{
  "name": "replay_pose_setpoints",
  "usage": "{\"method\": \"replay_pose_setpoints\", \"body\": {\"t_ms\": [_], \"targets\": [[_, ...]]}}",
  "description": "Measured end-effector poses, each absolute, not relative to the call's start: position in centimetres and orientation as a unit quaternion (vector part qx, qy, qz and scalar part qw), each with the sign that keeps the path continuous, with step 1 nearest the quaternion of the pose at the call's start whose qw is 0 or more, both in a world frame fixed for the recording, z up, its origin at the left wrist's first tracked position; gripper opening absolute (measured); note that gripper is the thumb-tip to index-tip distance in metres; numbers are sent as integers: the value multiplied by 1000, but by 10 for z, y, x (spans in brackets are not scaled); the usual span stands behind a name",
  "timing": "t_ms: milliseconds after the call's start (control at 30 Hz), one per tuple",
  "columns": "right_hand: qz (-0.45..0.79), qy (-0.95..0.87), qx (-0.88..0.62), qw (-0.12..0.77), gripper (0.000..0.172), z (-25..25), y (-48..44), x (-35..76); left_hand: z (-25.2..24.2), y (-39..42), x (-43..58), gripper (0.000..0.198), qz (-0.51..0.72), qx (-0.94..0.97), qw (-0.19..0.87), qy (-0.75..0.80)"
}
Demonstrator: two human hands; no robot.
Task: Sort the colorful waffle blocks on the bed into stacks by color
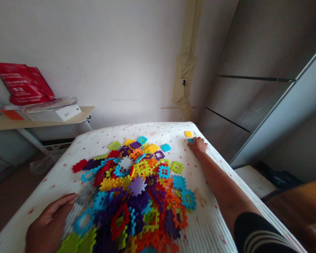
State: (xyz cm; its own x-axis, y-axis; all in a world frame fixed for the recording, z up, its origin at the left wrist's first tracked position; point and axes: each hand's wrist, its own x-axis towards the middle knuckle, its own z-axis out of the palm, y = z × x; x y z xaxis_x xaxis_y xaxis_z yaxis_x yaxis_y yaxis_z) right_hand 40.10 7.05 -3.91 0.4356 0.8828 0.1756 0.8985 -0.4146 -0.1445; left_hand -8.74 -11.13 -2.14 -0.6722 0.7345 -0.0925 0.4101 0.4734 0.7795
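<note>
A large heap of colourful plastic interlocking tiles (137, 185) is spread over the bed, some solid and some with window-like cutouts. My right hand (198, 144) reaches to the far right corner, fingers bent over a blue interlocking tile (190, 140) that shows at their left edge. Just beyond it lies a yellow tile (188, 134). At the lower left, my left hand (48, 225) rests beside the heap with its fingers loosely stretched and nothing visible in them. Greyish tiles (86, 195) lie close to its fingertips.
The tiles lie on a white ribbed bed cover (197, 168) with small red marks. A side table (88, 111) at left bears a white box (68, 111) and a red package (22, 84). A grey wardrobe (252, 95) stands along the right side.
</note>
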Motion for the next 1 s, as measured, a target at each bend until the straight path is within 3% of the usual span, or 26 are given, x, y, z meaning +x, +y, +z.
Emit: {"method": "replay_pose_setpoints", "body": {"t_ms": [533,1000], "targets": [[-54,-533,-837,108,45,-44,67,397,-48,-110,-105,45,422,406,188,788],[-62,-536,-834,114,45,-43,61,395,-41,-111,-99,40,433,411,183,781]]}}
